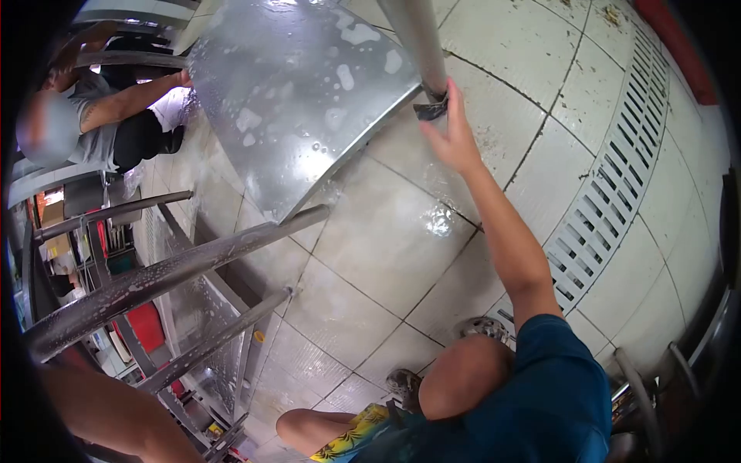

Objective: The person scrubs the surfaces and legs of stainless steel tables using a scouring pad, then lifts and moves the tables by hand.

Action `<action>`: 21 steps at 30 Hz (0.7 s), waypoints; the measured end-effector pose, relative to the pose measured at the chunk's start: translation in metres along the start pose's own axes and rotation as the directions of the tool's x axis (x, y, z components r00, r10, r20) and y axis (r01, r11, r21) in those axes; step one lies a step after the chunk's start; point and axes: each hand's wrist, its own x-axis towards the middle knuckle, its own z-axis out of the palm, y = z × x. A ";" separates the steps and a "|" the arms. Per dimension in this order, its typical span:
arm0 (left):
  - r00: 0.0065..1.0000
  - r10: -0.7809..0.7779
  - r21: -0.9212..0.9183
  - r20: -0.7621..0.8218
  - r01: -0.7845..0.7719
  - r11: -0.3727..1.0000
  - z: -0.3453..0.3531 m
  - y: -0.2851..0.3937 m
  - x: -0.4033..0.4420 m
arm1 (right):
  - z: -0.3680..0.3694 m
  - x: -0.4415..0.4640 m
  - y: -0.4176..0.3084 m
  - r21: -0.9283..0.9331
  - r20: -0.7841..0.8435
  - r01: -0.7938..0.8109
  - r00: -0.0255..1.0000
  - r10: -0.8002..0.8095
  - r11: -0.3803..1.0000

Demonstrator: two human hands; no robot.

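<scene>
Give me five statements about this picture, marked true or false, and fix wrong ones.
1. The right hand is at the round grey metal leg. True.
2. Another person's hand is at the edge of the flat silver metal panel. True.
3. The panel is dry. False: whitish wet patches show on it.
4. The pale tiled floor shows a bright reflection. True.
5. A pale slotted drain grate lies between the right hand and panel. False: the grate lies to the hand's right.
</scene>
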 end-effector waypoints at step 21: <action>1.000 0.021 -0.118 0.016 -0.019 0.993 0.006 0.000 -0.002 | -0.016 0.109 0.035 -0.158 0.948 -0.249 0.232 0.217 0.955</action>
